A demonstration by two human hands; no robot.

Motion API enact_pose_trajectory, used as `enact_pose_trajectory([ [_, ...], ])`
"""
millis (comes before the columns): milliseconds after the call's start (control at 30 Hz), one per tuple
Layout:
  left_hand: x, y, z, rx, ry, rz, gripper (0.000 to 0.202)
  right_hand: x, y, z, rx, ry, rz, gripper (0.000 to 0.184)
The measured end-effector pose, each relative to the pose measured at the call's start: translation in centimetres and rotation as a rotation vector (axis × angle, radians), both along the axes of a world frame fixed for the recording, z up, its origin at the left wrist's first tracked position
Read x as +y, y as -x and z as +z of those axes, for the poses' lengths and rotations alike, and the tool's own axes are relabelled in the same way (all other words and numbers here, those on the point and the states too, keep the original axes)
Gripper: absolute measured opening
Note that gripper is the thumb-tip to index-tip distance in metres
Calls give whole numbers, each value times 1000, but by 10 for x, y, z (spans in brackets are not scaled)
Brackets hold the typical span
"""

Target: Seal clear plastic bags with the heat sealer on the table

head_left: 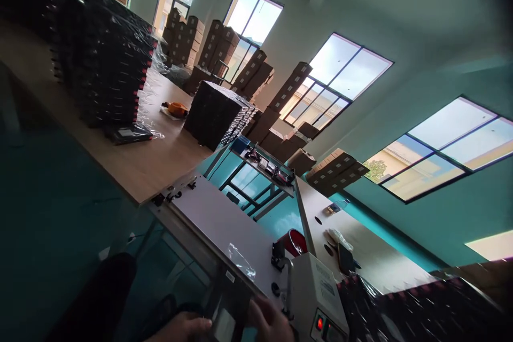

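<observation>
A long pale wooden table is seen running across the tilted view, with a tall plastic-wrapped stack of flat black boxes with red edges stood on it and a smaller black stack placed further along. Brown cardboard cartons are piled by the windows behind. A grey-white sealing machine with a flat bed is set against the table's end, and its white control box with a red lit switch is seen at the lower edge. A flat dark packet in clear film is held at the machine's near edge. The left hand is curled onto the packet's left side; the right hand is closed on its right side with the thumb on top.
</observation>
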State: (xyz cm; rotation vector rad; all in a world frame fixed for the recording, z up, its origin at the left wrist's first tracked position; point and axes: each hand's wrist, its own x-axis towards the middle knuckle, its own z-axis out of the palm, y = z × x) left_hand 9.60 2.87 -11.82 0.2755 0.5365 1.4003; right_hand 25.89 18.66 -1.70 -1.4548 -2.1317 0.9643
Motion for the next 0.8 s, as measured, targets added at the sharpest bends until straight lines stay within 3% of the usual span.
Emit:
enact_pose_trajectory([
  [100, 4, -5, -8, 0, 28, -4, 54, 37, 29, 41, -53, 14, 111, 46],
  [167, 8, -7, -10, -5, 51, -1, 58, 58, 54, 52, -120, 77, 175, 49],
  [267, 10, -8, -5, -27, 48, 8, 57, 79, 86, 47, -216, 198, 258, 48],
  [367, 7, -6, 12, -76, 78, 35, 54, 86, 104, 36, -334, 258, 338, 32],
  [500, 0, -4, 35, -121, 170, 19, 38, 77, 111, 39, -338, 59, 318, 10],
  [567, -2, -5, 40, -119, 232, 34, 32, 65, 107, 50, -266, -130, 236, 9],
  [667, -3, -7, 46, -54, 314, 95, 27, 39, 79, 68, -153, -365, 86, 28],
  [733, -6, -6, 53, 6, 373, 102, 24, 19, 39, 69, -96, -449, -6, 39],
  [800, -12, -4, 60, 41, 387, 88, 23, 3, -16, 56, -55, -502, -97, 39],
])
